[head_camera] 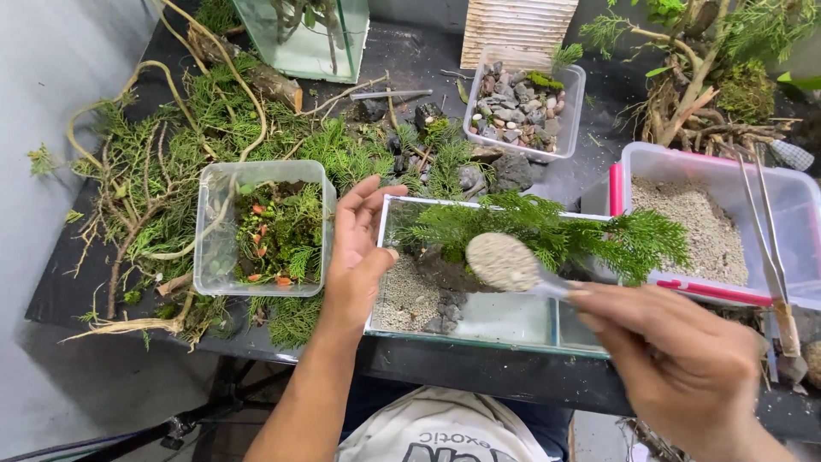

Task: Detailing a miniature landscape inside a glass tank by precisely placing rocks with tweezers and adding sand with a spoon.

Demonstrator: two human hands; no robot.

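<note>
1. We saw a hobby workbench for planting terrariums, a dark black tabletop [410,51] strewn with cut green conifer sprigs [154,162] and bare brown roots.
2. We noted a small rectangular glass tank [479,316] holding grey sand, dark stones and a green fern-like plant.
3. We found clear plastic tubs standing around it: one with moss and small orange bits [214,257], one with mixed grey pebbles [569,111], and one with a pink rim filled with pale sand [800,214].
4. We noticed long metal tweezers [770,239] lying across the sand tub.
5. We saw a grey floor beside the table and a second glass container [351,43] at the far edge.
</note>
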